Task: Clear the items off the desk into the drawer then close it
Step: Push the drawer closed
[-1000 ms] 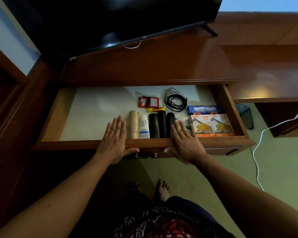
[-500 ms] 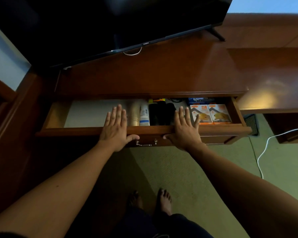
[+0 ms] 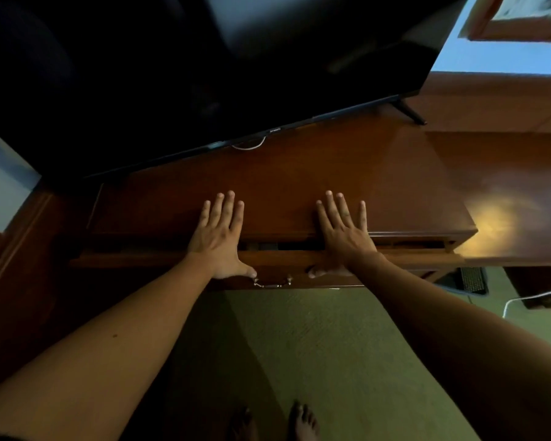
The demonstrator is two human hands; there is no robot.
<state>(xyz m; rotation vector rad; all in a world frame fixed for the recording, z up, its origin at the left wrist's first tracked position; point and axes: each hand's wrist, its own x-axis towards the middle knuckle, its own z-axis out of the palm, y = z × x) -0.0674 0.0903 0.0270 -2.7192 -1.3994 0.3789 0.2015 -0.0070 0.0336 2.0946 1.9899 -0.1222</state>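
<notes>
The wooden drawer (image 3: pixel 411 261) is pushed in almost all the way, with only a narrow dark slit left under the desk top (image 3: pixel 299 186). My left hand (image 3: pixel 220 237) and my right hand (image 3: pixel 344 233) lie flat, fingers spread over the desk edge, thumbs pressed on the drawer front. The brass handle (image 3: pixel 271 283) sits between the two thumbs. The items inside are hidden apart from dark shapes in the slit.
A large black television (image 3: pixel 204 74) stands at the back of the desk, a white cable loop (image 3: pixel 248 145) under it. A white cord (image 3: pixel 535 297) runs over the green carpet at right. My bare feet (image 3: pixel 303 421) are below.
Both hands have pushed the drawer inward from wide open to nearly shut. The items inside went out of sight. My fingers now reach over the desk top.
</notes>
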